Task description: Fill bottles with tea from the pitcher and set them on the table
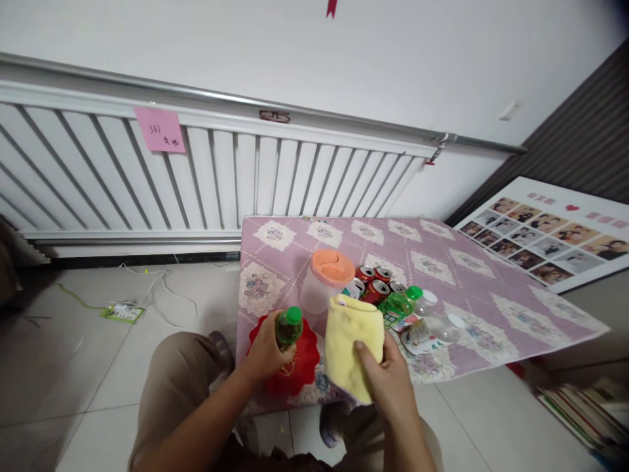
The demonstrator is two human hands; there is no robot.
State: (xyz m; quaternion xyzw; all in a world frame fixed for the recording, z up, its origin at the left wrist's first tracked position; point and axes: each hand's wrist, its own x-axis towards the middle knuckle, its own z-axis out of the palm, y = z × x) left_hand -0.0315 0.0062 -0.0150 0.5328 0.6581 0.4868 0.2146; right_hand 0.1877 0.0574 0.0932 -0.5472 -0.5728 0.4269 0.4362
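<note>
My left hand (pixel 268 351) is closed around a green plastic bottle (pixel 289 328) with a green cap, held upright over a red scalloped mat (pixel 305 367). In my right hand (pixel 390 377) is a folded yellow cloth (pixel 351 344), pinched with the thumb on its front. Behind the cloth stands a clear jug (pixel 312 295) with an orange lid. Several opened drink cans (pixel 377 292) cluster to the right of the jug, partly hidden by the cloth. Beside them are another green bottle (pixel 400 301) and clear bottles (pixel 435 328), one of them labelled.
Everything stands on a table with a purple floral tablecloth (pixel 462 288). A white radiator (pixel 295 174) runs along the wall behind it. At the right leans a photo board (pixel 550 229), with books (pixel 574 413) below. A power strip (pixel 122 311) with cables lies on the floor at left.
</note>
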